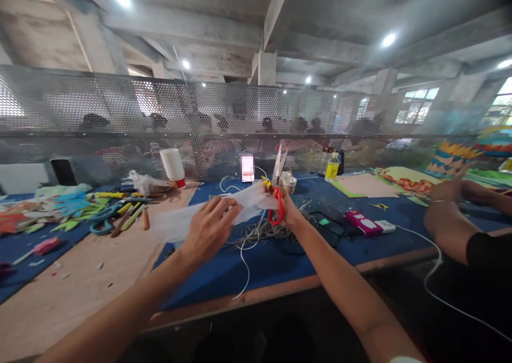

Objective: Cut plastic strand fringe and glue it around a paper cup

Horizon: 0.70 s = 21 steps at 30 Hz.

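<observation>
My left hand (pixel 210 224) is closed on a sheet of thin, whitish translucent plastic (pixel 176 221), stretched out over the table in front of me. My right hand (pixel 291 214) grips red-handled scissors (pixel 277 205) whose blades point upward, slightly apart. The far end of the plastic reaches the right hand, beside the scissors; whether those fingers also pinch it, I cannot tell. A small yellow piece (pixel 266 182) shows at that end. Beneath the hands lies a tangle of grey cord (pixel 260 232) on the blue table cover (pixel 200 285).
Stacked paper cups (pixel 173 166), tools and blue-handled scissors (pixel 103 220) are on the left. A lit phone (pixel 247 168) stands behind my hands. To the right are a yellow-labelled bottle (pixel 332 168), a magenta box (pixel 363 223), a white cable (pixel 436 269) and another person's arm (pixel 450 224).
</observation>
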Each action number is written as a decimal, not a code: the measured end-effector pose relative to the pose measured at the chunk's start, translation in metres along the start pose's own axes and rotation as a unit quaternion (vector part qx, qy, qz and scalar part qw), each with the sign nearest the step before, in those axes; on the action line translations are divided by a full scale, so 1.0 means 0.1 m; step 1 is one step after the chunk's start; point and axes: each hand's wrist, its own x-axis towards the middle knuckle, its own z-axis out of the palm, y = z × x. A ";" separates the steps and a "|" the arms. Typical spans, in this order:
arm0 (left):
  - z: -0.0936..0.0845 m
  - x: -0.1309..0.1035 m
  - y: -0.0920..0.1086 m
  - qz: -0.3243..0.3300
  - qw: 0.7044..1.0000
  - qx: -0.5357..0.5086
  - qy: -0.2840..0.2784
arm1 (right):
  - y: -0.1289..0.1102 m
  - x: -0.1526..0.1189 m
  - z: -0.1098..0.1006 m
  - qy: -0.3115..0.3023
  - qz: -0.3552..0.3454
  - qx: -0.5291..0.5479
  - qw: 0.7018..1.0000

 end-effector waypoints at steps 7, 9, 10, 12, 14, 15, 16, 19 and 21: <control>0.25 -0.50 0.26 -0.066 0.981 -0.070 -0.169 | -0.07 -0.35 -0.09 -0.042 0.083 -0.226 0.970; 0.24 -0.54 0.33 -0.079 0.975 -0.085 -0.192 | -0.08 -0.44 -0.13 -0.054 0.111 -0.241 0.963; 0.23 -0.55 0.36 -0.086 0.971 -0.093 -0.204 | -0.10 -0.49 -0.15 -0.064 0.123 -0.243 0.960; 0.21 -0.58 0.43 -0.104 0.962 -0.110 -0.229 | -0.14 -0.58 -0.19 -0.088 0.143 -0.248 0.954; 0.19 -0.62 0.50 -0.131 0.951 -0.128 -0.250 | -0.18 -0.66 -0.24 -0.114 0.154 -0.264 0.945; 0.19 -0.64 0.54 -0.145 0.946 -0.134 -0.258 | -0.19 -0.71 -0.26 -0.123 0.158 -0.270 0.942; 0.18 -0.67 0.57 -0.158 0.942 -0.138 -0.261 | -0.21 -0.75 -0.27 -0.127 0.163 -0.273 0.939; 0.15 -0.74 0.65 -0.167 0.943 -0.141 -0.252 | -0.26 -0.89 -0.26 -0.086 0.184 -0.268 0.942; 0.13 -0.78 0.69 -0.147 0.950 -0.143 -0.236 | -0.32 -1.01 -0.24 -0.031 0.191 -0.262 0.945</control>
